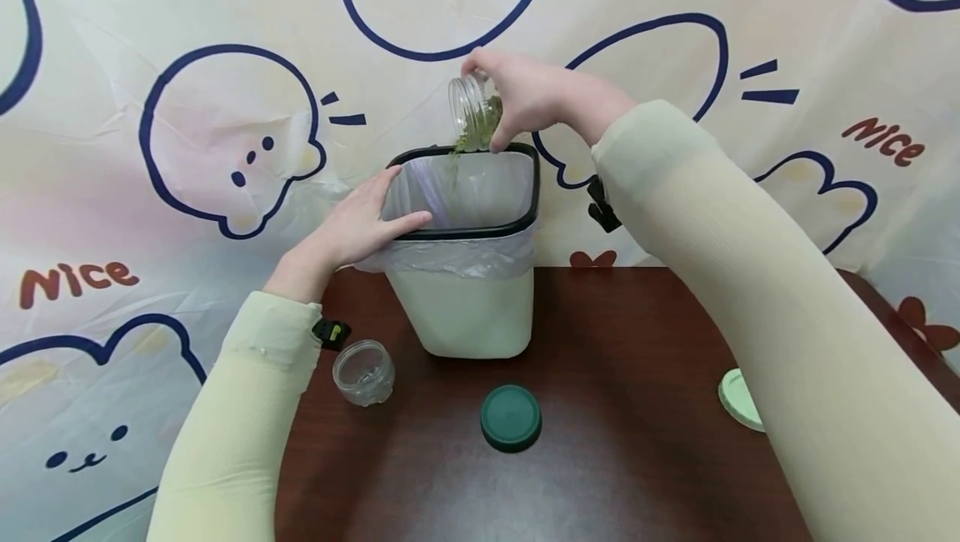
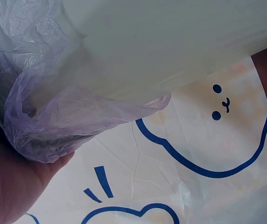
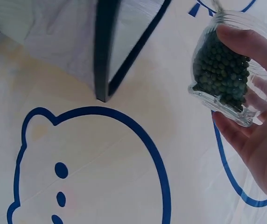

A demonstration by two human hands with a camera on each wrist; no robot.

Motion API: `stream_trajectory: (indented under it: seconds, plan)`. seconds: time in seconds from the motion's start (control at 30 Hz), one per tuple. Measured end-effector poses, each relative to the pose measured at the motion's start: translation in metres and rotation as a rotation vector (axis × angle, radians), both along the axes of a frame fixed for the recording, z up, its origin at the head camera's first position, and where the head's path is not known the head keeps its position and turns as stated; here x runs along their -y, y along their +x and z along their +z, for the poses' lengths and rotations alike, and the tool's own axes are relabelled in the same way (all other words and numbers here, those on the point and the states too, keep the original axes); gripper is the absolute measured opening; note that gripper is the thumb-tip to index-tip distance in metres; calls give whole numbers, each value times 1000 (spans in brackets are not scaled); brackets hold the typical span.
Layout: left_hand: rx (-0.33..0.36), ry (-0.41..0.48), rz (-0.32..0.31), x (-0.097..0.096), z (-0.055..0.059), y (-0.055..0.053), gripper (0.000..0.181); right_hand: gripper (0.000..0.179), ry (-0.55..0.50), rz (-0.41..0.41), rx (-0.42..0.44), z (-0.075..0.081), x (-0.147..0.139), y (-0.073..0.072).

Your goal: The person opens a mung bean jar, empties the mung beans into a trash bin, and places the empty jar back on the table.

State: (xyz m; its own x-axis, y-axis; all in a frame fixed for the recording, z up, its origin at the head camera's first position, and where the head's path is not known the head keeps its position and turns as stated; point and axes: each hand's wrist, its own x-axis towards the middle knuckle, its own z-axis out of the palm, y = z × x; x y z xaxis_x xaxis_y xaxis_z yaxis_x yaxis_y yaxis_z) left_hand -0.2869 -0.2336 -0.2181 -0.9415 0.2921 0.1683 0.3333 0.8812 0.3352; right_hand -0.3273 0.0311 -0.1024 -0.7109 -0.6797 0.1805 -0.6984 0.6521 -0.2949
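Note:
In the head view my right hand [image 1: 528,96] holds a clear glass jar [image 1: 467,104] tilted on its side above a bin. Small green beans [image 3: 220,65], like mung beans, fill much of the jar in the right wrist view. Some spill from its mouth into the trash bin [image 1: 468,313], which is pale with a black rim. My left hand [image 1: 352,221] grips the bin's left front corner, thumb along the front rim. A thin plastic bag [image 2: 77,112] lines the bin and folds over its outside.
On the brown table [image 1: 600,459], an uncovered clear jar [image 1: 364,373] stands left of the bin. A dark green lid [image 1: 511,418] lies in front of it, and a pale green lid [image 1: 738,400] sits at the right, partly behind my right sleeve. A printed cloth [image 1: 247,142] hangs behind.

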Motion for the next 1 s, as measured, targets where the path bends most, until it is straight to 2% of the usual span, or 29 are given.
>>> stream_trajectory:
  seconds: [0.17,0.37,0.67,1.0]
  plan:
    - [-2,5,-2,0,2,0,100,86,44,-9,-59,1,2,1]
    - [-13,6,-2,0,1,1,99,84,63,6,-21,-8,0,-4]
    - [-10,14,-8,-2,2,0,100,84,54,1,-16,-6,-2,-2]
    - [-4,7,-6,1,0,2,99,83,55,-5,-7,-11,0,-2]
